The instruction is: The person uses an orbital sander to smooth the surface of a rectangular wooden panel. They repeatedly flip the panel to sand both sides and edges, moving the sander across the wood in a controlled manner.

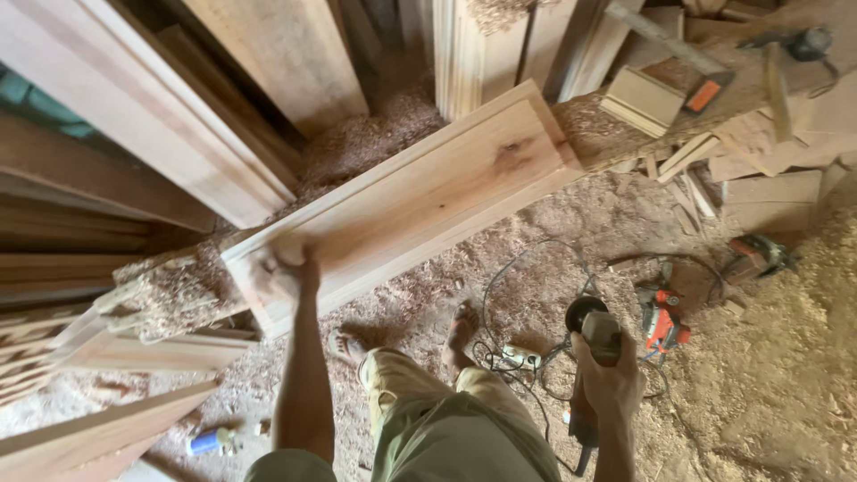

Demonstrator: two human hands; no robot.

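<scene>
A long pale wooden board (420,192) with a raised edge and a dark knot lies slanted across a sawdust-covered bench. My left hand (284,272) rests flat on the board's near end, fingers spread. My right hand (611,379) hangs low at my right side, closed round a grey angle grinder (594,330) with a dark disc on top. The grinder's cord trails down behind my wrist. My bare feet (460,326) stand on the sawdust floor below the board.
Planks lean at the upper left (170,116). An orange power tool (662,317) and tangled cables lie on the floor at right. Another tool (757,254) sits farther right. Wood offcuts (643,98) pile at the upper right. A small blue can (212,440) lies lower left.
</scene>
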